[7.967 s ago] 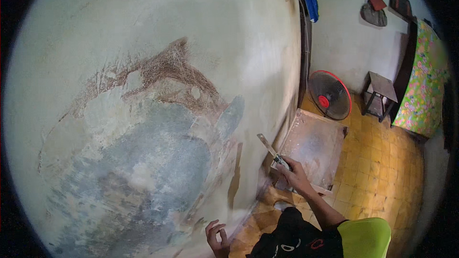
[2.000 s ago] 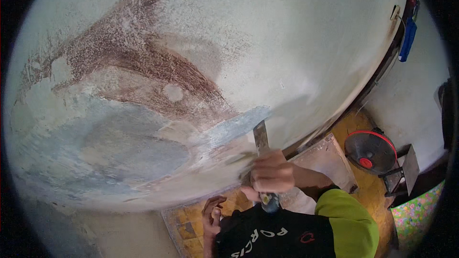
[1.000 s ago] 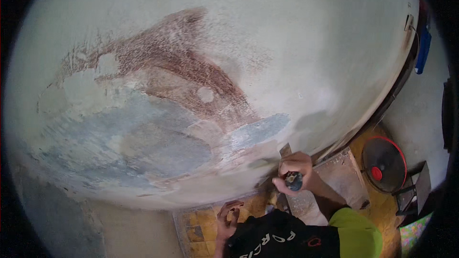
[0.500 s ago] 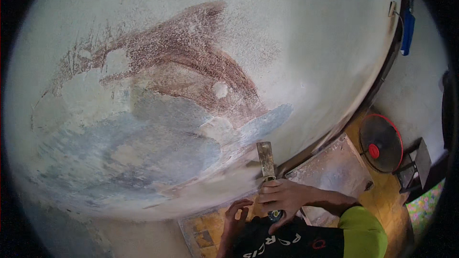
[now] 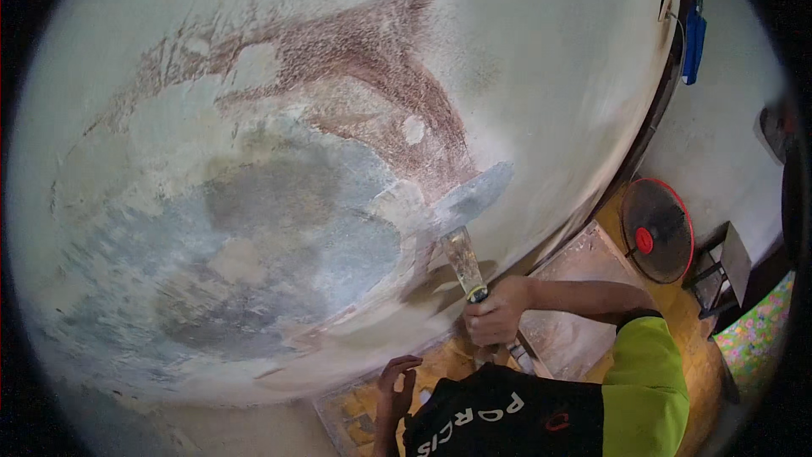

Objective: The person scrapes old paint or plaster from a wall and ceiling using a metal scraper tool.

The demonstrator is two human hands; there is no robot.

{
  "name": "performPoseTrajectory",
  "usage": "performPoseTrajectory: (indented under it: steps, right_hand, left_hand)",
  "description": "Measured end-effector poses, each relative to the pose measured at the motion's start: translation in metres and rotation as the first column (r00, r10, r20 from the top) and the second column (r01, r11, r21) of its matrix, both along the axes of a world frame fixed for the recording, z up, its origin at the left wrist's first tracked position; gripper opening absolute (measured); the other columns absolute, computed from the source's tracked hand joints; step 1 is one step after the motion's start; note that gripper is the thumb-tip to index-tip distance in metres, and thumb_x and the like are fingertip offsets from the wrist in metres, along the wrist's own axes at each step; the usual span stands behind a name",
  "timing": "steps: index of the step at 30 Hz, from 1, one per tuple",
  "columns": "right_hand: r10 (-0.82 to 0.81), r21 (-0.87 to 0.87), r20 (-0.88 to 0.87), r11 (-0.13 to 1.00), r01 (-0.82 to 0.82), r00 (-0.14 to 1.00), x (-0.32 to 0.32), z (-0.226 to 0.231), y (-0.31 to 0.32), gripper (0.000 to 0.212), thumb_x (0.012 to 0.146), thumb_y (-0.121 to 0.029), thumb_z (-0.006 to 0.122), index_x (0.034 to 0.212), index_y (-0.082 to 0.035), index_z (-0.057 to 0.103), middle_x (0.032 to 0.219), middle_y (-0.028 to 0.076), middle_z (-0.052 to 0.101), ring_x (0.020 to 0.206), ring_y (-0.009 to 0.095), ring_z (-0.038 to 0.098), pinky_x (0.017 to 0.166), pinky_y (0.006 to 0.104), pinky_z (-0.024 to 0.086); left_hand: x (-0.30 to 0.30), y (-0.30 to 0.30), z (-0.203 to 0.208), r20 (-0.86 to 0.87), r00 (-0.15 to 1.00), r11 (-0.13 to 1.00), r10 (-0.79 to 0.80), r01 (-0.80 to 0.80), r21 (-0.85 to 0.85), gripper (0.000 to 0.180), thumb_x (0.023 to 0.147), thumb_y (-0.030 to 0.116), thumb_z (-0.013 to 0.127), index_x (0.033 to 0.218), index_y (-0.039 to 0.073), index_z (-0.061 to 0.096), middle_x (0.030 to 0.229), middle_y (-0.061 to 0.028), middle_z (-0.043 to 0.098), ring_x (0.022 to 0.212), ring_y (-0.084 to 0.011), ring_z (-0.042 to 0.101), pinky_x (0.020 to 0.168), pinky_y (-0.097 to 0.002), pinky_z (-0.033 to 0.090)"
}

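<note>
Patchy wall fills the frame. Lower centre, right hand fingers wrapped around scraper; left hand spread, idle. Keeping the blade flat should avoid gouging.

It was a lived-in home room under repair; a patchy, scraped wall filled 10 o'clock; a floor fan stood on yellow tiles at 3 o'clock.

Soft, even indoor light falls on the wall, brightest at upper right. Faint shadow lies just left of the right hand. Fisheye bending and dark vignette ring the rim; slight blur throughout.
</note>
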State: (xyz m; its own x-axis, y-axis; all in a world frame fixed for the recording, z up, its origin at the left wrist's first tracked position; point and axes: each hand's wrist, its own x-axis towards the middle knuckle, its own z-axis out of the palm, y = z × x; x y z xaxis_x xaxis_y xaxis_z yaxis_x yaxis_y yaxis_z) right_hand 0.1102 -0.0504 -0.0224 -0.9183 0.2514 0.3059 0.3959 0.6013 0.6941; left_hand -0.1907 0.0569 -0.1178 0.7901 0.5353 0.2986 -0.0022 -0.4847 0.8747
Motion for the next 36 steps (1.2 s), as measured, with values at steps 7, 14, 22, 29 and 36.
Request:
performPoseTrajectory:
  steps: [7,14,22,29,36]
  right_hand:
    - [-0.088,-0.020,-0.092,0.996,0.086,0.992,0.027,0.015,0.010,0.014,0.079,-0.014,0.064,0.070,-0.010,0.054,0.077,0.002,0.053,0.075,0.018,0.057,0.077,0.0363,0.052]
    - [-0.151,-0.095,-0.184,0.986,0.135,0.971,0.019,0.028,0.015,0.016,0.085,-0.012,0.066,0.074,-0.009,0.055,0.078,0.001,0.054,0.076,0.017,0.057,0.075,0.0286,0.051]
    - [-0.092,-0.160,0.002,0.983,0.091,0.996,0.025,0.052,0.016,0.012,0.075,-0.021,0.065,0.077,-0.009,0.065,0.063,-0.005,0.051,0.059,0.012,0.053,0.057,0.0288,0.039]
    - [0.263,-0.133,-0.117,0.951,-0.278,0.958,0.022,0.033,0.029,0.026,0.083,-0.010,0.064,0.060,-0.010,0.051,0.056,-0.005,0.037,0.050,0.010,0.042,0.047,0.0279,0.030]
    - [0.357,-0.130,-0.108,0.920,-0.369,0.928,0.024,0.031,0.023,0.027,0.084,-0.012,0.064,0.061,-0.010,0.051,0.057,-0.005,0.035,0.049,0.010,0.040,0.046,0.0279,0.028]
  left_hand:
    - [-0.003,0.001,0.006,0.060,0.993,0.988,0.102,-0.095,-0.118,0.023,0.089,-0.007,0.056,0.106,0.005,0.067,0.108,-0.0141,0.068,0.101,-0.0256,0.066,0.082,-0.0344,0.051]
    - [0.010,-0.009,-0.002,0.106,0.988,0.987,0.115,-0.102,-0.125,0.021,0.090,-0.005,0.057,0.105,0.005,0.068,0.108,-0.0151,0.068,0.099,-0.0268,0.066,0.082,-0.0335,0.052]
    - [0.033,-0.016,0.000,0.102,0.983,0.982,0.155,-0.142,-0.124,0.020,0.090,-0.003,0.056,0.105,0.003,0.067,0.106,-0.0164,0.068,0.099,-0.0281,0.067,0.084,-0.0347,0.052]
    - [0.048,-0.028,-0.006,0.110,0.971,0.970,0.211,-0.195,-0.144,0.018,0.091,-0.001,0.055,0.103,0.001,0.068,0.106,-0.0172,0.068,0.099,-0.0288,0.066,0.086,-0.0354,0.051]
    - [0.052,-0.038,-0.008,0.084,0.969,0.966,0.233,-0.221,-0.134,0.016,0.093,0.002,0.056,0.104,0.001,0.068,0.107,-0.0167,0.068,0.100,-0.0273,0.066,0.087,-0.0349,0.051]
